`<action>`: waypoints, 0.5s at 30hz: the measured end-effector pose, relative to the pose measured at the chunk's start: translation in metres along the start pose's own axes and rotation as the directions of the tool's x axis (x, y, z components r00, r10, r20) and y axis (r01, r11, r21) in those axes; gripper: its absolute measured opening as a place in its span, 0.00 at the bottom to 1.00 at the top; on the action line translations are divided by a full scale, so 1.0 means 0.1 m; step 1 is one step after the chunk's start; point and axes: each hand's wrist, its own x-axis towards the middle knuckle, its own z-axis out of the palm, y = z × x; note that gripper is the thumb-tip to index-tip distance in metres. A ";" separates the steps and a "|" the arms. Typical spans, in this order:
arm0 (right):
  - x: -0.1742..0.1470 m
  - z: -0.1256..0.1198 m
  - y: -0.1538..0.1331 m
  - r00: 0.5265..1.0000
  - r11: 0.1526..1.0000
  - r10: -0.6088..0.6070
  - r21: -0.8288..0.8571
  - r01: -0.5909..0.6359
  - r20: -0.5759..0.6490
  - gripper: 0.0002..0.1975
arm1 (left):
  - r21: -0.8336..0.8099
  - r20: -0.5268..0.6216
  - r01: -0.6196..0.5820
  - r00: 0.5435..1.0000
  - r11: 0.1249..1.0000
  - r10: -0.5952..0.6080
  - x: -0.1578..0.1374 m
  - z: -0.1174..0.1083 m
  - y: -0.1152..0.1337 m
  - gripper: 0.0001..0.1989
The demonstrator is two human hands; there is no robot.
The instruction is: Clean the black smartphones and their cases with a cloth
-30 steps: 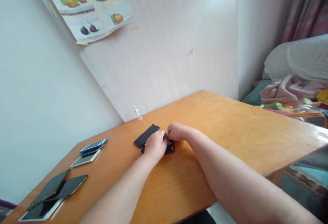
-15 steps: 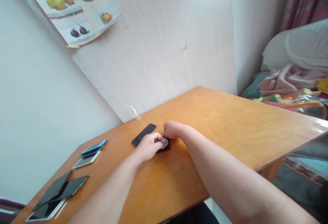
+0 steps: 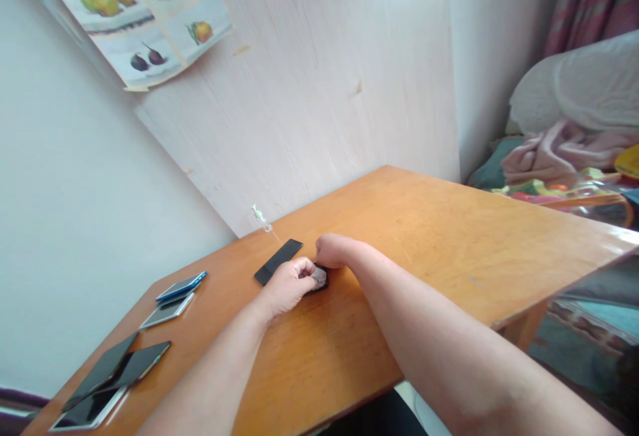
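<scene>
My left hand (image 3: 289, 283) is closed in a pinch on a small crumpled grey cloth (image 3: 319, 278). The cloth presses on a dark flat object (image 3: 323, 287), mostly hidden by my hands, perhaps a phone. At its far edge my right hand (image 3: 333, 250) is curled closed and appears to grip it; the fingertips are out of sight. Just beyond my left hand lies a black phone (image 3: 278, 261), flat on the wooden table (image 3: 424, 236).
A clear pump bottle (image 3: 261, 218) stands near the wall. On the left lie a blue-edged phone (image 3: 182, 286) on a white one (image 3: 168, 311), and nearer, overlapping dark phones (image 3: 102, 371) with a white-edged one (image 3: 92, 409). The table's right edge slopes towards a bed with blankets (image 3: 559, 153).
My left hand and the cloth have shifted slightly over the dark object, covering a little more of it. The whole view has also drifted slightly; the right hand keeps its place on the object.
</scene>
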 end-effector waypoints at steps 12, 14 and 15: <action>0.04 0.02 0.01 1.000 1.000 0.003 -0.020 -0.003 0.009 0.20 | 0.012 -0.077 -0.103 0.992 0.995 0.104 -0.04 0.20 -0.16 0.06; 0.05 0.03 0.01 1.000 1.000 0.005 -0.020 -0.005 0.001 0.21 | 0.087 -0.067 -0.088 0.993 0.992 0.094 -0.09 0.12 -0.14 0.05; 0.05 0.03 0.01 1.000 1.000 0.005 -0.018 -0.005 -0.003 0.21 | 0.129 -0.075 -0.078 0.993 0.989 0.088 -0.12 0.07 -0.14 0.04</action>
